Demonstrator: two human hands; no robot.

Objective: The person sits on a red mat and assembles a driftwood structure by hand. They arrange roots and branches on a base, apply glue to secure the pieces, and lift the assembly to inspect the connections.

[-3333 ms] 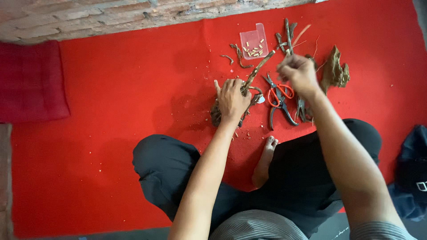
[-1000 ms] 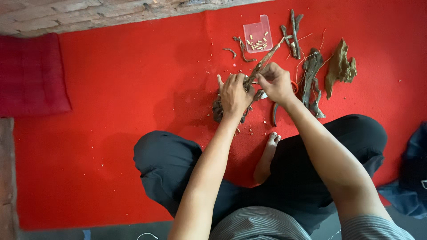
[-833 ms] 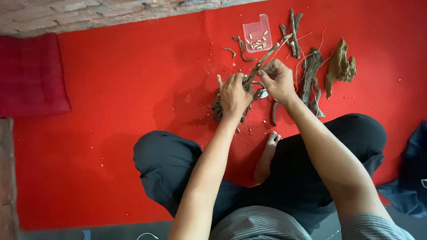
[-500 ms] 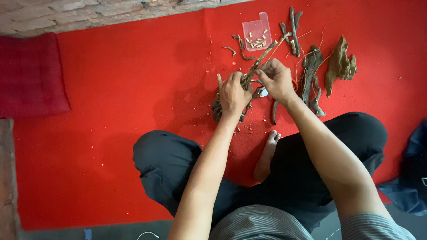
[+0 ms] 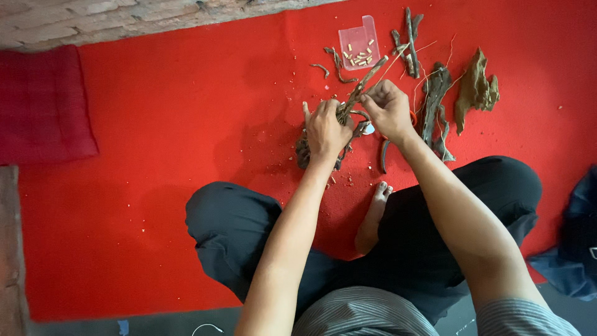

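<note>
Your left hand (image 5: 324,127) is clamped around a knotted bundle of dark brown, twisted wooden roots (image 5: 339,124) resting on the red carpet (image 5: 186,124) just ahead of your crossed legs. Your right hand (image 5: 388,109) pinches the long thin stick (image 5: 368,76) rising from that bundle. Beyond lies a clear plastic tray (image 5: 359,42) of small pale pieces; 2 larger driftwood pieces (image 5: 476,90) lie to the right.

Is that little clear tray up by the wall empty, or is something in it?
Not empty: the clear tray holds a scatter of small pale pieces.
</note>
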